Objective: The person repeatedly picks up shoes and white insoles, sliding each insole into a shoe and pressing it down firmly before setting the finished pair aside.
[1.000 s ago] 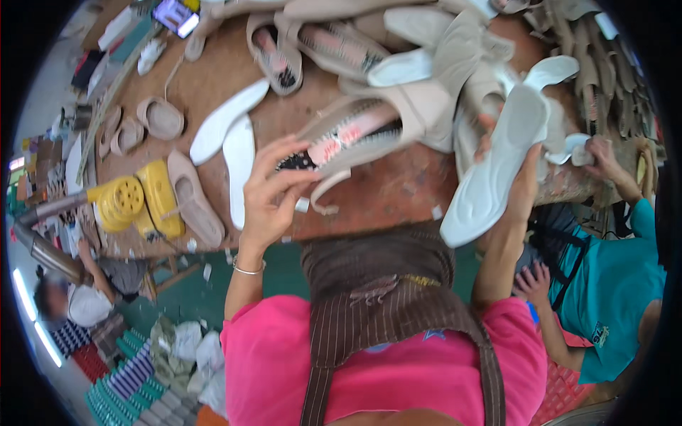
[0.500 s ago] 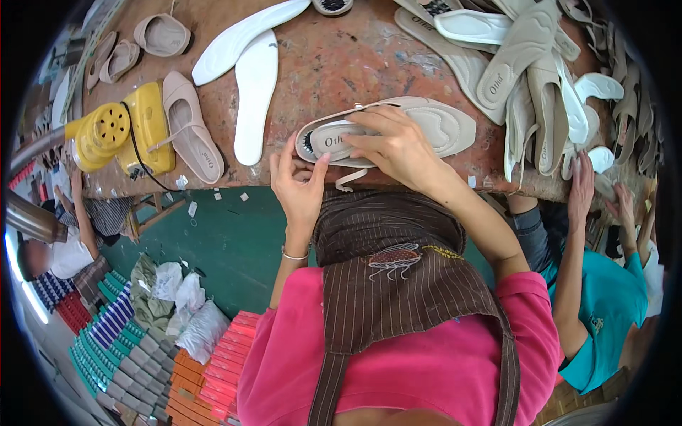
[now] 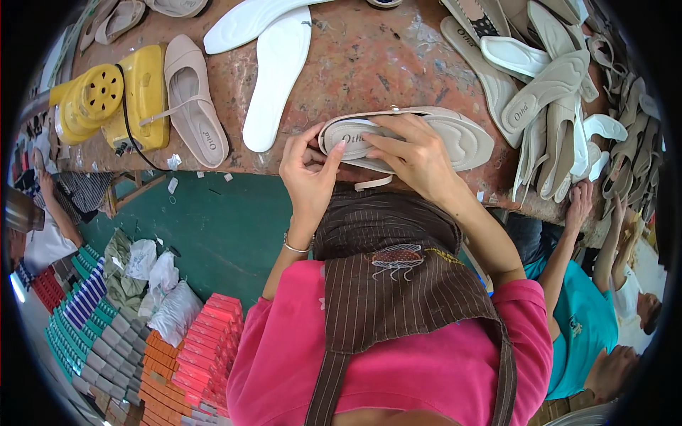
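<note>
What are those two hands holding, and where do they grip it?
A beige sandal at the table edge: the left hand pinches its heel end, while the right hand presses down on the insole's middle.

Stacked flat boxes (image 3: 177, 355) on the floor at lower left: orange and red rows nearest the person, grey next, then green, blue-striped and dark red toward the left edge. Crumpled clear plastic bags (image 3: 160, 284) lie just beside them on the green floor. Dark printed labels sit on the beige insoles on the worktop, one (image 3: 353, 136) under the hands.
</note>
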`<control>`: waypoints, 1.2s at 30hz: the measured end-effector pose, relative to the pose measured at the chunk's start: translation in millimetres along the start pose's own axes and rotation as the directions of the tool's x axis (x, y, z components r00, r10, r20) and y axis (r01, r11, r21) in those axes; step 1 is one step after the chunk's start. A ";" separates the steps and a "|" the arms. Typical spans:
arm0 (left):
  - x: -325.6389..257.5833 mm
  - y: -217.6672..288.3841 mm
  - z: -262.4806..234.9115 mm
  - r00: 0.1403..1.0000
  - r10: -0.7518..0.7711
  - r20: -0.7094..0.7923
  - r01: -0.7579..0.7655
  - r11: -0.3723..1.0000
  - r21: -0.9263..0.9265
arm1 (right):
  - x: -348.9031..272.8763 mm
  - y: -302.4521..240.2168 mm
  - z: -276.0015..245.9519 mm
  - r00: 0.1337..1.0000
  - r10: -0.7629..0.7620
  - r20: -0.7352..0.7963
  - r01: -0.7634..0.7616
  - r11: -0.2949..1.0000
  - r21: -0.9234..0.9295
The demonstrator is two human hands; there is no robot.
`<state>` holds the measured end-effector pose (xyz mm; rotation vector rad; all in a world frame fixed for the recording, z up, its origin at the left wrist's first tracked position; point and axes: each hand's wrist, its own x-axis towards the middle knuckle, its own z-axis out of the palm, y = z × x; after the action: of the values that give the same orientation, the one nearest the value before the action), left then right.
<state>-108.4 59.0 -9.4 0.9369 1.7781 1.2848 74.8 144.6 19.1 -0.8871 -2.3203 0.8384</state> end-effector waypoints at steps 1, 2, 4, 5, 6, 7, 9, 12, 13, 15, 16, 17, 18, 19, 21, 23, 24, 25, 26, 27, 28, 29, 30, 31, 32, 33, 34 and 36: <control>-0.3 0.4 0.4 1.000 0.016 0.005 -0.016 1.000 0.014 | -0.1 -0.5 -1.2 1.000 0.012 0.006 -0.012 1.000 0.003; -0.2 1.1 -0.1 1.000 0.010 0.001 -0.010 1.000 0.010 | -0.1 -0.6 -1.4 1.000 0.024 0.011 -0.024 1.000 0.006; 1.2 3.9 0.8 1.000 -0.025 0.004 0.025 0.999 0.034 | 0.6 2.0 1.6 1.000 0.023 0.014 -0.023 1.000 0.005; 1.7 5.2 2.3 1.000 -0.030 0.004 0.029 0.999 0.030 | 1.0 3.1 3.0 1.000 0.020 0.011 -0.020 1.000 0.006; 2.4 7.2 2.9 1.000 -0.028 0.001 0.028 0.999 0.032 | 2.4 2.7 3.9 1.000 0.021 0.015 -0.021 1.000 0.008; 2.8 8.0 3.2 1.000 -0.027 -0.001 0.027 0.999 0.034 | 3.6 2.3 4.8 1.000 0.024 0.015 -0.025 1.000 0.016; 4.4 6.2 4.0 0.999 -0.033 -0.004 0.033 0.999 0.043 | 5.1 2.3 6.2 0.999 0.030 0.016 -0.030 0.999 0.022; 5.7 4.6 4.7 0.999 -0.040 -0.008 0.040 0.998 0.040 | 5.3 4.4 7.0 1.000 0.021 0.023 -0.022 1.000 0.016; 5.9 4.7 4.6 0.999 -0.042 -0.013 0.042 0.999 0.028 | 5.1 5.3 6.9 1.000 0.016 0.012 -0.016 0.999 0.049; 5.2 5.0 4.2 0.999 -0.044 -0.010 0.044 0.999 0.017 | 4.5 6.4 6.3 1.000 0.011 0.001 -0.012 0.997 0.083; 4.9 5.1 3.8 0.999 -0.045 -0.007 0.045 0.999 0.006 | 4.1 6.6 4.8 1.000 0.015 -0.012 -0.014 0.994 0.104; 5.2 5.6 3.5 0.999 -0.047 -0.008 0.047 0.999 0.007 | 3.8 6.8 3.7 1.000 0.018 -0.025 -0.015 0.992 0.125; 5.2 7.2 3.1 0.999 -0.053 0.004 0.052 0.999 0.008 | 3.8 6.7 2.7 1.000 0.017 -0.022 -0.014 0.992 0.129; 5.2 8.1 2.7 0.998 -0.058 0.017 0.058 0.998 0.008 | 3.9 6.6 1.8 1.000 0.020 -0.021 -0.017 0.990 0.138; 5.3 8.2 2.9 0.998 -0.062 0.009 0.062 0.998 0.016 | 4.2 7.3 3.3 1.000 0.024 -0.015 -0.022 0.989 0.146; 5.9 7.7 4.4 0.998 -0.067 0.006 0.067 0.998 0.021 | 4.2 9.2 8.5 1.000 0.013 0.021 -0.015 0.995 0.100; 6.0 7.4 4.3 0.998 -0.057 -0.007 0.057 0.998 0.031 | 5.1 8.2 9.1 1.000 0.013 0.024 -0.015 0.995 0.100; 6.1 7.1 4.5 0.999 -0.046 -0.020 0.047 0.998 0.041 | 6.3 6.7 8.9 0.999 0.014 0.035 -0.016 0.997 0.072; 6.0 7.2 5.8 0.999 -0.049 -0.021 0.049 0.998 0.040 | 7.0 5.7 8.3 0.999 0.015 0.045 -0.017 0.999 0.045; 6.3 7.2 7.0 0.999 -0.046 -0.030 0.047 0.998 0.047 | 7.5 4.5 8.0 0.999 0.015 0.047 -0.017 0.999 0.046; 6.8 6.8 7.4 0.998 -0.043 -0.039 0.045 0.998 0.054 | 7.8 3.5 7.5 0.998 0.016 0.053 -0.016 1.000 0.015; 7.6 5.1 7.1 0.998 -0.044 -0.040 0.047 0.997 0.054 | 7.8 2.9 7.4 0.998 0.016 0.059 -0.015 1.000 -0.015; 9.0 3.1 7.3 1.000 -0.019 -0.023 0.022 0.993 0.113 | 7.5 3.0 7.2 0.998 0.015 0.060 -0.014 1.000 -0.016; 10.1 1.8 7.3 1.000 0.005 -0.003 -0.004 0.985 0.170 | 7.1 3.2 7.1 0.997 0.010 0.075 -0.007 0.999 -0.044; 11.1 1.4 7.0 1.000 0.004 -0.004 -0.003 0.986 0.169 | 6.9 3.0 7.1 0.996 0.005 0.090 0.002 0.997 -0.073; 12.0 1.2 7.1 1.000 0.008 -0.003 -0.007 0.984 0.178 | 6.8 2.7 7.3 0.996 0.005 0.091 0.002 0.997 -0.074; 12.3 1.4 7.3 1.000 0.011 -0.001 -0.011 0.982 0.186 | 6.7 2.1 7.8 0.996 -0.009 0.092 0.017 0.996 -0.086; 11.1 6.7 9.8 0.997 -0.073 -0.039 0.076 0.993 0.085 | 5.4 0.4 7.6 0.996 -0.021 0.092 0.030 0.995 -0.100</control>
<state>-104.1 74.4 -6.8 0.8912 1.8917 1.1927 66.5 146.0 15.0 -0.8758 -2.4668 0.7714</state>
